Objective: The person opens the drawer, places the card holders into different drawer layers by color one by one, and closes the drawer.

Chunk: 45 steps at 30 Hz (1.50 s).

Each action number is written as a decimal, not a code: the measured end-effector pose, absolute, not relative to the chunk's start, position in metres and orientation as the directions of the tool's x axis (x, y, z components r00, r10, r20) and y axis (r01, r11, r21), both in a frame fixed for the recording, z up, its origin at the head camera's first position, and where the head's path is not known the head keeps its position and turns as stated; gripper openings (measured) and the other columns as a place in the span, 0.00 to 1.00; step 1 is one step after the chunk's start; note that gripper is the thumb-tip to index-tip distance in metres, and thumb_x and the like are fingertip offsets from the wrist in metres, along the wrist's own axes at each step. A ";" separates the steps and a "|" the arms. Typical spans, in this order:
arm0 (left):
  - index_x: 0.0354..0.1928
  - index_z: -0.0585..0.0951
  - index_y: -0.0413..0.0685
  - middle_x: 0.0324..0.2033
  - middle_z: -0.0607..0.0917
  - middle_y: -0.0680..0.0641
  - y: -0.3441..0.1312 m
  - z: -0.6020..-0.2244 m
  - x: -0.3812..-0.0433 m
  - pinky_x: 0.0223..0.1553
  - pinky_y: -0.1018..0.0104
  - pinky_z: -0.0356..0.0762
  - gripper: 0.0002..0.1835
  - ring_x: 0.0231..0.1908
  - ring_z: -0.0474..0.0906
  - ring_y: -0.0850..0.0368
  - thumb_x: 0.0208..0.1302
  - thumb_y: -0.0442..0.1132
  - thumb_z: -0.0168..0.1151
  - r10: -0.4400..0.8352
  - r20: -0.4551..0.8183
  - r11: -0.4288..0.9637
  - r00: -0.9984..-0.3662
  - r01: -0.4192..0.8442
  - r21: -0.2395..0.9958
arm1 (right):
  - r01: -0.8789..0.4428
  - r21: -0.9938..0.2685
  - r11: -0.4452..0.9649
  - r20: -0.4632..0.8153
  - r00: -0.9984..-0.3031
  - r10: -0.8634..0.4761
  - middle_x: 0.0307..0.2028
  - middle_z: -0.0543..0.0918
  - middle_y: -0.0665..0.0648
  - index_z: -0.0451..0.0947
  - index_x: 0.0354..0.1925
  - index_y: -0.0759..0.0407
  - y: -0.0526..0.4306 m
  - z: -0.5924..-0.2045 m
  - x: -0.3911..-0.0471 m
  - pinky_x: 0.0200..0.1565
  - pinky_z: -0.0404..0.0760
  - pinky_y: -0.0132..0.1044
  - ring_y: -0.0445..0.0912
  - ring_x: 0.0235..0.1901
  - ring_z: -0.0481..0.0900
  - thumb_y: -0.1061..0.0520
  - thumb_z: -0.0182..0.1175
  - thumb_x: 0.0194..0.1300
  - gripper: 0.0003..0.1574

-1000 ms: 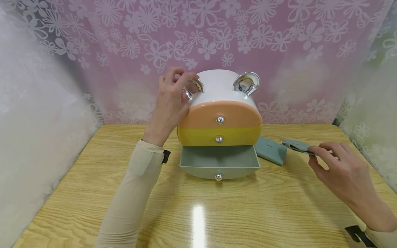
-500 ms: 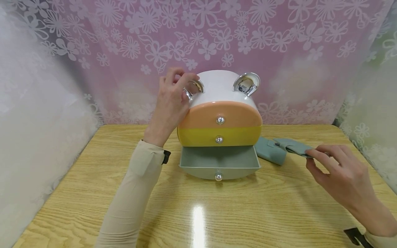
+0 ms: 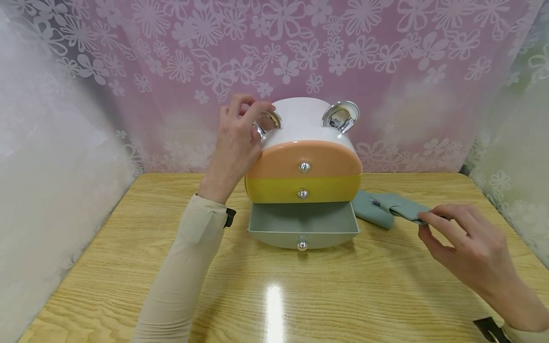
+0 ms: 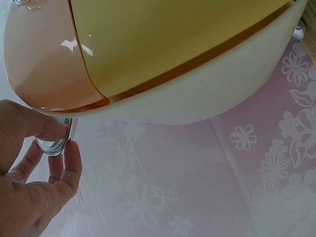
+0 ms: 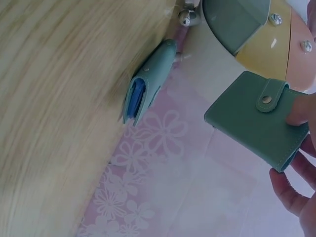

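My left hand (image 3: 233, 145) grips the left chrome ear (image 4: 52, 147) of a small chest of drawers (image 3: 300, 114), thumb and fingers round its rim. The chest has a white top over orange and yellow drawers, both pushed in. Its green bottom drawer (image 3: 302, 238) is pulled out, with no contents showing. My right hand (image 3: 476, 247) pinches a green wallet (image 5: 247, 118) by one end, its snap strap fastened. A second green wallet (image 5: 153, 74) lies on the table right of the chest, blue showing inside its edge. In the head view the held wallet overlaps it.
The wooden table (image 3: 364, 295) carries the chest near its back edge. Behind it hangs a pink flowered curtain (image 3: 193, 71), with pale cloth on both sides. A right chrome ear (image 3: 341, 116) stands on the chest's top.
My right hand has moved slightly left and down with the wallet, which now overlaps the second wallet more in the head view. The left hand and chest have stayed put.
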<state>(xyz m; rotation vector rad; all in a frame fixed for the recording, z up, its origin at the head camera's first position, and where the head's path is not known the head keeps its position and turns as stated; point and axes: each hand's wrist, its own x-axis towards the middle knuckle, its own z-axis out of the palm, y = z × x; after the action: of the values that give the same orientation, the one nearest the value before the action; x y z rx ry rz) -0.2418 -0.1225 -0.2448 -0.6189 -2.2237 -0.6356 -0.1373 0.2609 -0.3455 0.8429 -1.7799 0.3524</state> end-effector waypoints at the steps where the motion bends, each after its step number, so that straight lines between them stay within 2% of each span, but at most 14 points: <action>1: 0.55 0.81 0.51 0.53 0.74 0.41 -0.122 -0.245 -0.242 0.56 0.55 0.62 0.23 0.52 0.72 0.44 0.65 0.21 0.51 0.236 0.751 0.762 -0.617 0.597 0.251 | -0.698 0.161 0.698 0.917 -0.155 -0.367 0.24 0.80 0.63 0.82 0.28 0.67 0.259 -0.345 -0.137 0.25 0.67 0.41 0.59 0.21 0.73 0.48 0.52 0.76 0.27; 8: 0.55 0.81 0.51 0.53 0.74 0.41 -0.122 -0.245 -0.242 0.56 0.55 0.62 0.23 0.52 0.72 0.44 0.65 0.21 0.51 0.235 0.748 0.761 -0.621 0.596 0.256 | -0.733 0.163 0.661 0.926 -0.117 -0.358 0.23 0.80 0.63 0.82 0.26 0.65 0.252 -0.345 -0.135 0.24 0.68 0.40 0.58 0.20 0.72 0.48 0.53 0.76 0.27; 16: 0.55 0.81 0.52 0.54 0.74 0.41 -0.123 -0.245 -0.241 0.56 0.55 0.63 0.23 0.54 0.70 0.43 0.65 0.22 0.51 0.229 0.742 0.764 -0.630 0.589 0.264 | -0.761 0.176 0.624 0.930 -0.080 -0.359 0.23 0.80 0.62 0.83 0.26 0.65 0.242 -0.341 -0.134 0.27 0.71 0.40 0.58 0.21 0.73 0.48 0.55 0.76 0.27; 23: 0.55 0.81 0.52 0.54 0.74 0.41 -0.123 -0.245 -0.241 0.56 0.56 0.63 0.22 0.54 0.70 0.43 0.66 0.23 0.52 0.226 0.738 0.766 -0.636 0.584 0.269 | -0.803 0.191 0.565 0.943 -0.010 -0.333 0.23 0.81 0.63 0.84 0.26 0.64 0.230 -0.338 -0.136 0.27 0.71 0.40 0.58 0.22 0.74 0.50 0.58 0.75 0.24; 35: 0.55 0.81 0.52 0.54 0.74 0.41 -0.122 -0.246 -0.242 0.57 0.55 0.64 0.22 0.53 0.72 0.43 0.65 0.22 0.53 0.228 0.740 0.767 -0.633 0.585 0.264 | -0.833 0.230 0.504 0.938 0.051 -0.344 0.24 0.81 0.63 0.84 0.28 0.62 0.214 -0.334 -0.136 0.26 0.71 0.41 0.57 0.23 0.75 0.53 0.59 0.73 0.19; 45: 0.55 0.82 0.51 0.54 0.74 0.41 -0.123 -0.246 -0.243 0.55 0.55 0.62 0.22 0.53 0.72 0.44 0.65 0.22 0.52 0.223 0.748 0.760 -0.625 0.592 0.268 | -0.846 0.266 0.462 0.910 0.062 -0.409 0.25 0.82 0.62 0.85 0.31 0.60 0.203 -0.340 -0.141 0.24 0.74 0.46 0.57 0.24 0.77 0.54 0.58 0.75 0.17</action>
<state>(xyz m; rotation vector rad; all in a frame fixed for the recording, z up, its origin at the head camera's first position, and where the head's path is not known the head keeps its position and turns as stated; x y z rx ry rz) -0.2432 -0.1225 -0.2458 -0.6066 -2.2267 -0.6531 -0.1406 0.2034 -0.3396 1.1338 -1.5518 0.4705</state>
